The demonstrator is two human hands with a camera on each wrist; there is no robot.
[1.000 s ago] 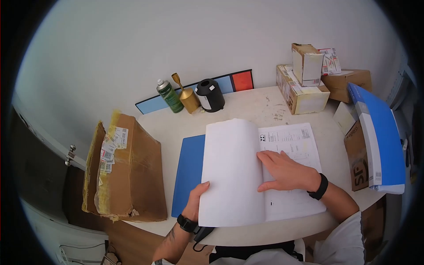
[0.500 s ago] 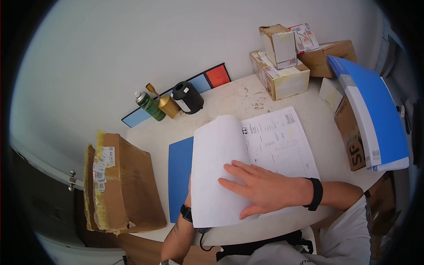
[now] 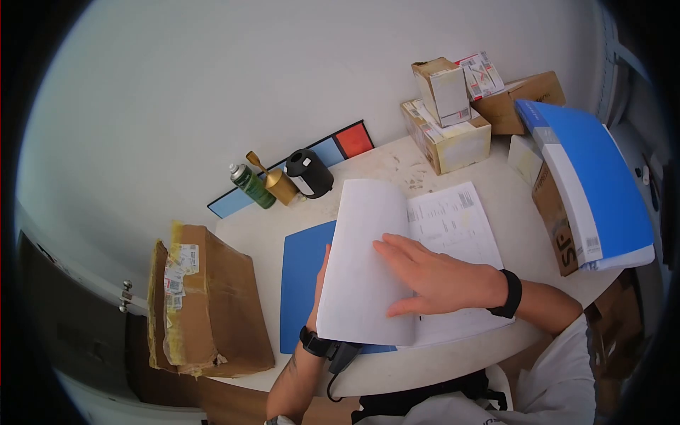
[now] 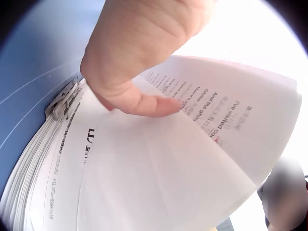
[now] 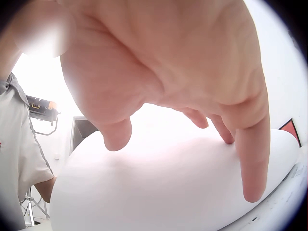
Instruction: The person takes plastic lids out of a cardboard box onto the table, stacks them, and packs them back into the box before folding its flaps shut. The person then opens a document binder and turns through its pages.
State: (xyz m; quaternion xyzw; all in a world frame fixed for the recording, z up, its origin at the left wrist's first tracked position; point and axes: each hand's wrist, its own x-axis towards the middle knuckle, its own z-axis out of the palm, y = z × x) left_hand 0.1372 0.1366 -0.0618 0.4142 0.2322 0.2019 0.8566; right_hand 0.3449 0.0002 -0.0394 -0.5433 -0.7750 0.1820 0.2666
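White table (image 3: 513,202), scuffed with dark marks near its far edge, against a plain pale wall (image 3: 234,85). Door handle (image 3: 126,297) at far left; a lamp-like fixture (image 5: 42,108) shows in the right wrist view.

Blue folder (image 3: 301,283) lies open near the table's front edge, paper stack under a metal clip (image 4: 65,98). White sheets (image 3: 361,276) stand lifted and curved over it. Left hand (image 4: 139,53) at their outer edge, a digit bent among the pages; whether it pinches them, cannot tell. Right hand (image 3: 450,280): fingers straight and apart, gripping nothing, at the blank curved face.

Legible: "I've visited" on an inner page, "FAX" on another, "SF" on the carton (image 3: 556,223) at right. Finer print blurred.

Materials: worn brown cardboard box (image 3: 237,312) with yellowed tape and labels, left; stacked small boxes (image 3: 457,149), back right; glossy blue binder (image 3: 595,184) with white spine, upright. Along the wall: green spray can (image 3: 253,188), gold-coloured vessel with narrow neck (image 3: 282,187), black cylinder (image 3: 312,177), blue-and-red panel (image 3: 355,139) edged black.
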